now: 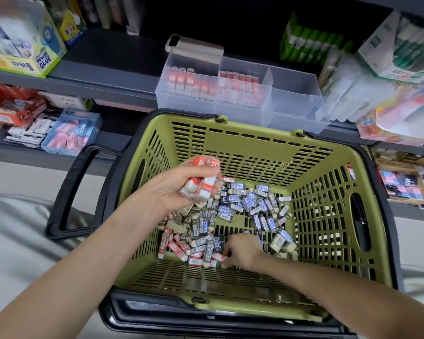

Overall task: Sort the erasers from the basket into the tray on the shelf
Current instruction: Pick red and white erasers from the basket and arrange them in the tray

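A green basket [328,182] stands in front of me with a heap of erasers [233,214] on its floor, most in grey-blue sleeves, some in red sleeves at the lower left. My left hand [171,187] is raised over the heap and grips a bunch of red-sleeved erasers [203,178]. Low in the basket, my right hand [241,250] has its fingers curled down among the erasers at the heap's near edge; what it pinches is hidden. Behind the basket, a clear tray [296,104] on the shelf holds red erasers in its left and middle compartments; its right compartment holds nothing.
The basket's black handle [71,192] lies folded out to the left. Shelves [103,59] around the tray carry glue boxes, green glue sticks and packs of other erasers. A grey cloth-like surface lies at the lower left.
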The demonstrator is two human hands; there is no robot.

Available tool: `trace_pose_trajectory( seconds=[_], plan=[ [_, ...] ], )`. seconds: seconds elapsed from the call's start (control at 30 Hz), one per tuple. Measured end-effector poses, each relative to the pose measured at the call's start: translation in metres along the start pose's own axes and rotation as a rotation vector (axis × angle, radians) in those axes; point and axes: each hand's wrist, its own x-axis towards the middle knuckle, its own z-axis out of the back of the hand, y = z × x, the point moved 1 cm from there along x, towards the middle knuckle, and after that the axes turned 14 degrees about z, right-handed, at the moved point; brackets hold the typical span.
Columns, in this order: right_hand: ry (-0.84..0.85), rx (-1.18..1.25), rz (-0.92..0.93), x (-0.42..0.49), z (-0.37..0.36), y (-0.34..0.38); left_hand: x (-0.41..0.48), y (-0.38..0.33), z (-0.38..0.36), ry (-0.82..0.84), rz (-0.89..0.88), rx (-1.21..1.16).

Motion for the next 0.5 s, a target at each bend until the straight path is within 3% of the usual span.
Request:
trace_pose_trajectory(
  seconds=[0.07, 0.27, 0.5],
  plan=[
    [0.012, 0.138, 0.011, -0.001, 0.003, -0.006, 0.000, -0.001, 0.001, -0.032, 0.007, -0.028],
    [0.021, 0.880, 0.033, -0.022, 0.047, -0.015, -0.001, -0.006, 0.004, -0.043, -0.004, -0.182],
    [-0.245, 1.214, 0.162, -0.045, 0.139, 0.001, -0.003, -0.015, 0.008, -0.027, -0.081, -0.345]
  ],
)
